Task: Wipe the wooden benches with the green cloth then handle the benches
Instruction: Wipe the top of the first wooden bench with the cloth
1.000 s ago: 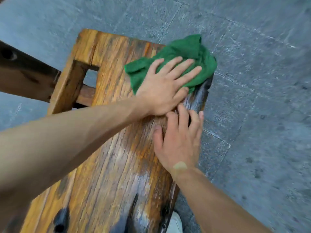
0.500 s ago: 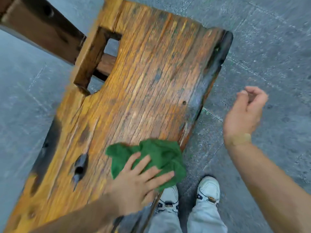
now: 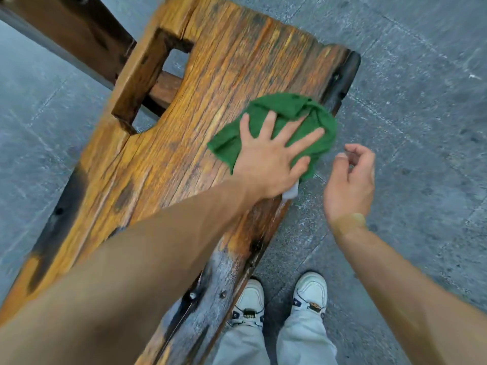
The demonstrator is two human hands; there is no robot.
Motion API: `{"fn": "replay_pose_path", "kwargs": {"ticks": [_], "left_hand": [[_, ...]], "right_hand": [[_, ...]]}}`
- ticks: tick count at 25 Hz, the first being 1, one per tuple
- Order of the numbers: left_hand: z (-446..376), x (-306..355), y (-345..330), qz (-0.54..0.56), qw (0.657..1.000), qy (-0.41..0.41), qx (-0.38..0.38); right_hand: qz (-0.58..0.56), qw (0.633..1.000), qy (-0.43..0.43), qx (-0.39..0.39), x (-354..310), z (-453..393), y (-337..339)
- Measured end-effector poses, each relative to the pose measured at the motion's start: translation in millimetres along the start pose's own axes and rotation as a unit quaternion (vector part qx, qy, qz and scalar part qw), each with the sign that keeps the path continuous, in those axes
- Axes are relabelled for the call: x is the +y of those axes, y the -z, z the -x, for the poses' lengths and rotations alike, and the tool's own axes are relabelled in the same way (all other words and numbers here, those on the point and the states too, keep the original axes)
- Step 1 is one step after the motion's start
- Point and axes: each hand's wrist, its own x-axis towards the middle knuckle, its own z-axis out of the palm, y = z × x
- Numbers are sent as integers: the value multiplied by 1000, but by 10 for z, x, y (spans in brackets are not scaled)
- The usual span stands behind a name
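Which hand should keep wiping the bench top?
Left. The left hand lies flat on the green cloth on the wooden bench; the right hand hangs off its edge, holding nothing.

The person's forearms were bare, with no sleeves in view. They wore light grey trousers (image 3: 305, 343) and white lace-up trainers (image 3: 311, 293) with dark navy trim and a small gold-brown patch on each tongue.

count, head view: wooden bench (image 3: 184, 133) x1. second dark wooden piece (image 3: 79, 35) at top left x1, only partly in view. green cloth (image 3: 284, 111) x1. hands x2: left hand (image 3: 266, 164), right hand (image 3: 347, 185). white shoes x2 (image 3: 250, 301).
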Motion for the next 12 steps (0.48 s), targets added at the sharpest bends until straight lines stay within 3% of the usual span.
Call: {"fn": "replay_pose_path", "kwargs": {"ticks": [3,5,8,12], "left_hand": [[-622,23,134,0,999,36,-36],[-342,-12,52,-8,1000,20,-11],[1012,4,-288,16,999,-34,16],[3379,-21,-713,-35,992,-54,-107]], "right_hand": [[44,999,20,-4,-29,-57,104],[59,998,31,-2,-87,-27,91],[52,998,34,12,-245,62,23],[48,997,49,-39,-412,370,-230]]}}
